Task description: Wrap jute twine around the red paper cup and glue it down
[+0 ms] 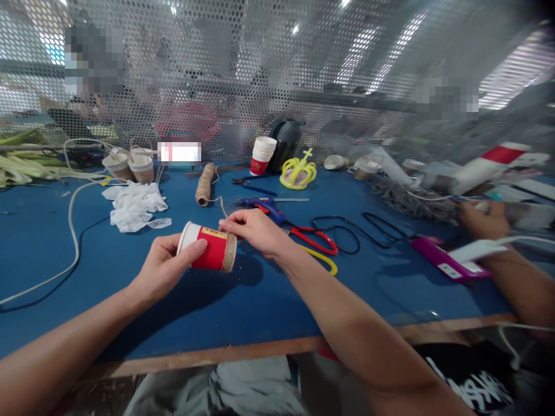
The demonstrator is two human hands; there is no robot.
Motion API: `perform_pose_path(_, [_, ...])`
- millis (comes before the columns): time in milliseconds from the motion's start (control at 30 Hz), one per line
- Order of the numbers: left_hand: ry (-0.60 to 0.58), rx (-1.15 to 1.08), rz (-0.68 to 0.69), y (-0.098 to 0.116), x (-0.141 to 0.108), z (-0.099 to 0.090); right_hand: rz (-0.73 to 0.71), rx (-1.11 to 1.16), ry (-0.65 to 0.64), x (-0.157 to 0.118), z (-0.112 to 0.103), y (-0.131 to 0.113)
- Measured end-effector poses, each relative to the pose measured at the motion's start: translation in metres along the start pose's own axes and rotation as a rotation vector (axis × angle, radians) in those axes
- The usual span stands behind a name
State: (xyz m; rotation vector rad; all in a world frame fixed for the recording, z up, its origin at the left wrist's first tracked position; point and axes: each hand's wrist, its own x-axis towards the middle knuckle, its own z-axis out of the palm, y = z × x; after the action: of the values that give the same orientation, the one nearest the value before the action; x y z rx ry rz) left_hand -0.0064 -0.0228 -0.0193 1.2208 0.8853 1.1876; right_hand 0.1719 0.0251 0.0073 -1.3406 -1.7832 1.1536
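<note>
A red and white paper cup (211, 252) lies sideways above the blue table, its white rim to the left. Twine (230, 253) is wound around its right end. My left hand (167, 260) holds the cup by its rim side, thumb on top. At the wound end, my right hand (245, 228) pinches the twine between thumb and fingers. From there the strand runs up to a twine spool (205, 185) lying behind the cup.
Beyond my right hand are a blue glue gun (264, 207), red-handled scissors (316, 240) and a yellow crown (298, 173). Stacked cups (262, 155) stand at the back, crumpled white gloves (136, 203) at left. At right, a person's hand (483, 222) is near a purple box (448, 260).
</note>
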Motion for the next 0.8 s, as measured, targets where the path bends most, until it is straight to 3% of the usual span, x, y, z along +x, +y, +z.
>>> perform_pose_path(133, [0.043, -0.029, 0.015, 0.000, 0.005, 0.000, 0.047, -0.227, 0.032, 0.004, -0.003, 0.004])
perform_pose_path(233, [0.080, 0.071, 0.074, -0.004, 0.008, -0.004, 0.058, -0.102, 0.030, 0.000, -0.009, -0.002])
perform_pose_path(367, [0.127, 0.187, 0.138, -0.006, 0.011, -0.008, 0.054, 0.132, -0.174, -0.012, -0.013, -0.015])
perform_pose_path(467, [0.099, 0.227, 0.142, -0.002, 0.011, -0.009, 0.062, 0.172, -0.218, -0.017, -0.012, -0.019])
perform_pose_path(567, [0.045, 0.186, 0.070, 0.003, 0.013, -0.008, 0.004, 0.153, -0.203, -0.018, -0.011, -0.018])
perform_pose_path(700, [-0.045, -0.090, -0.154, 0.007, 0.016, -0.007, -0.095, 0.036, -0.215, -0.020, -0.010, -0.019])
perform_pose_path(800, [-0.019, -0.134, -0.175, 0.008, 0.016, -0.005, -0.077, 0.019, -0.151, -0.022, -0.006, -0.021])
